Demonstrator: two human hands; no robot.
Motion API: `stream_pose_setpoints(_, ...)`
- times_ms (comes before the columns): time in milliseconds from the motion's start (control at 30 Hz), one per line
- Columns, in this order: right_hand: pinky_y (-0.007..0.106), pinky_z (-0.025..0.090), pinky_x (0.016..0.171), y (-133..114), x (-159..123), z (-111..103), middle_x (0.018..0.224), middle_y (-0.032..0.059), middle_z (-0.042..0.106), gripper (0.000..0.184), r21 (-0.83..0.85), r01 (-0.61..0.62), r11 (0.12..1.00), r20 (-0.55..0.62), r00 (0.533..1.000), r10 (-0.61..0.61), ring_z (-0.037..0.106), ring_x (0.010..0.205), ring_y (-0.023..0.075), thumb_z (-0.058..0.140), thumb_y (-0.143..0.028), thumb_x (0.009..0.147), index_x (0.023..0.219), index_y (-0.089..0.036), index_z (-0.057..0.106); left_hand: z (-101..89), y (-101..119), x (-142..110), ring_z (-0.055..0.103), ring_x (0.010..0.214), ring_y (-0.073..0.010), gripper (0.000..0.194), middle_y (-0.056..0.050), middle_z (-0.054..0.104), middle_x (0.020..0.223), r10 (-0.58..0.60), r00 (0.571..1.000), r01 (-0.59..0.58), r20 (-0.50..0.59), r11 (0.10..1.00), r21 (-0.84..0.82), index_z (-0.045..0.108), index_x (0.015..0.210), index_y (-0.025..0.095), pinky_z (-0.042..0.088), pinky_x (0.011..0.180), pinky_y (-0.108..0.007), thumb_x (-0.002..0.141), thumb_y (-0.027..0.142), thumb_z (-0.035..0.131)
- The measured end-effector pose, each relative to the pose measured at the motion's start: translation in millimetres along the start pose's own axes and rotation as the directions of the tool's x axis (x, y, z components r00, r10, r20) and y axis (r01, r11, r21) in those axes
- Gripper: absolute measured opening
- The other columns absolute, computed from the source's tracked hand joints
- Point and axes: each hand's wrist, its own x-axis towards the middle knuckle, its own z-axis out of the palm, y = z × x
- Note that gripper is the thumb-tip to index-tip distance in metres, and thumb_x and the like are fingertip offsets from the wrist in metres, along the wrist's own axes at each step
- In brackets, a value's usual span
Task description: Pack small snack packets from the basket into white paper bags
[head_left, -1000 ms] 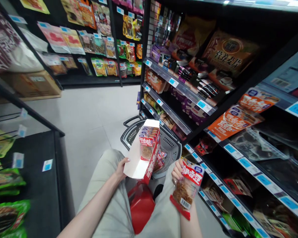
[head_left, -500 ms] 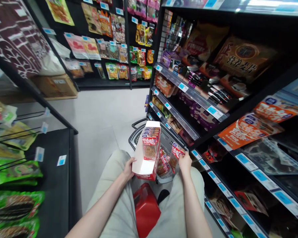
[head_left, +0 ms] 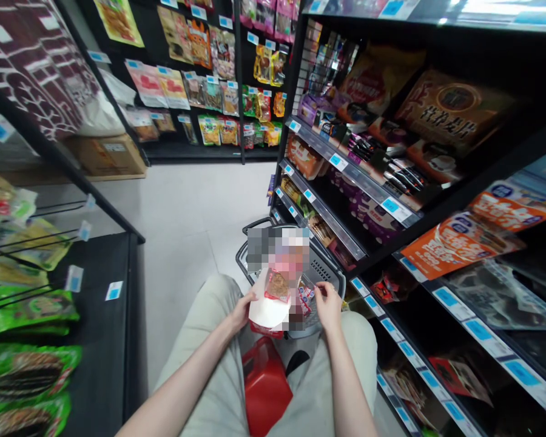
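Note:
I sit on a red stool (head_left: 266, 388) between shop shelves. My left hand (head_left: 242, 311) is closed on the side of a white and red display box (head_left: 268, 311) with snack packets standing in it. The box is held tilted over a grey shopping basket (head_left: 333, 274) on the floor in front of my knees. My right hand (head_left: 328, 303) is over the basket just right of the box, its fingers pinched on a small red and white snack packet (head_left: 306, 295). The upper part of the box is blurred out.
Black shelves (head_left: 346, 233) with blue price tags and packaged food rise close on my right. A low black shelf (head_left: 118, 315) with green packets is on my left. A cardboard box (head_left: 107, 155) and hanging snack bags stand across the pale floor (head_left: 182, 218).
My right hand brought a snack packet from beside my right knee up and left to the basket and box. The box in my left hand sank a little lower.

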Motion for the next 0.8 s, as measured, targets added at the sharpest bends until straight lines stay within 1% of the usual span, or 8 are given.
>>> stream_pose_setpoints(100,0.031,0.038,0.077,-12,-5,2,0.091,0.0068,0.053,0.022,0.001,0.106,0.994,-0.079,0.991,-0.106,0.049,0.085,0.018,0.044,-0.029,0.076,0.093,-0.018,0.052,-0.1,-5,2,0.057,0.087,-0.0224,0.069,-0.007,0.06,0.103,0.073,0.995,-0.078,0.069,0.994,0.072,0.039,0.121,0.014,0.044,0.069,-0.028,0.053,0.011,0.049)
stream_pose_setpoints(167,0.033,0.037,0.08,-15,-7,5,0.095,0.0078,0.049,0.021,-0.04,0.127,0.991,-0.082,0.988,-0.13,0.046,0.09,0.0195,0.047,-0.03,0.074,0.09,-0.018,0.053,-0.5,-8,2,0.057,0.087,-0.0224,0.071,-0.006,0.058,0.106,0.063,0.991,-0.076,0.119,0.991,0.11,0.037,0.123,0.017,0.043,0.069,-0.028,0.053,0.011,0.048)
stream_pose_setpoints(233,0.035,0.036,0.081,-16,-7,7,0.095,0.0081,0.045,0.019,-0.094,0.112,0.989,-0.101,0.987,-0.122,0.043,0.092,0.0204,0.05,-0.032,0.072,0.084,-0.018,0.055,0.2,-10,2,0.057,0.085,-0.0228,0.073,-0.006,0.058,0.105,0.041,0.989,-0.06,0.141,0.989,0.136,0.034,0.125,0.018,0.043,0.067,-0.029,0.053,0.012,0.047)
stream_pose_setpoints(367,0.034,0.036,0.08,-19,-8,7,0.093,0.0081,0.041,0.019,-0.163,0.063,0.985,-0.18,0.979,-0.092,0.041,0.09,0.0203,0.054,-0.03,0.069,0.084,-0.017,0.055,4.4,-11,1,0.056,0.088,-0.0231,0.077,-0.006,0.055,0.111,0.027,0.992,-0.045,0.122,0.987,0.152,0.03,0.127,0.018,0.042,0.07,-0.029,0.053,0.014,0.047)
stream_pose_setpoints(500,0.032,0.035,0.077,-21,-11,10,0.1,0.0088,0.042,0.013,-0.221,0.07,0.973,-0.112,0.989,-0.097,0.038,0.094,0.0217,0.051,-0.027,0.071,0.077,-0.019,0.059,3.6,-12,3,0.05,0.099,-0.0237,0.081,-0.005,0.045,0.124,0.067,0.993,-0.085,0.102,0.979,0.184,0.028,0.128,0.02,0.04,0.077,-0.029,0.05,0.012,0.047)
stream_pose_setpoints(633,0.034,0.029,0.081,-14,-13,24,0.106,0.0131,0.045,0.019,-0.281,-0.006,0.96,-0.064,0.998,-0.013,0.034,0.102,0.0254,0.053,-0.026,0.068,0.082,-0.016,0.061,-1.1,-16,5,0.044,0.108,-0.0236,0.081,-0.005,0.04,0.128,0.097,0.992,-0.113,0.078,0.965,0.236,0.027,0.129,0.019,0.036,0.085,-0.03,0.051,0.009,0.047)
stream_pose_setpoints(700,0.036,0.024,0.083,-9,-11,32,0.099,0.0146,0.051,0.021,-0.294,-0.042,0.955,-0.02,0.999,0.038,0.035,0.103,0.0263,0.055,-0.028,0.066,0.081,-0.015,0.062,-0.8,-17,5,0.043,0.109,-0.0232,0.081,-0.004,0.041,0.127,0.09,0.992,-0.11,0.087,0.96,0.256,0.028,0.129,0.02,0.035,0.087,-0.03,0.051,0.009,0.048)
stream_pose_setpoints(800,0.036,0.021,0.082,-3,-8,40,0.083,0.0113,0.058,0.017,-0.284,-0.094,0.954,0.014,0.995,0.103,0.039,0.099,0.0253,0.057,-0.031,0.064,0.071,-0.016,0.063,4.4,-15,1,0.049,0.101,-0.0232,0.081,-0.004,0.048,0.121,0.041,0.994,-0.066,0.097,0.962,0.266,0.027,0.129,0.021,0.038,0.082,-0.031,0.051,0.009,0.046)
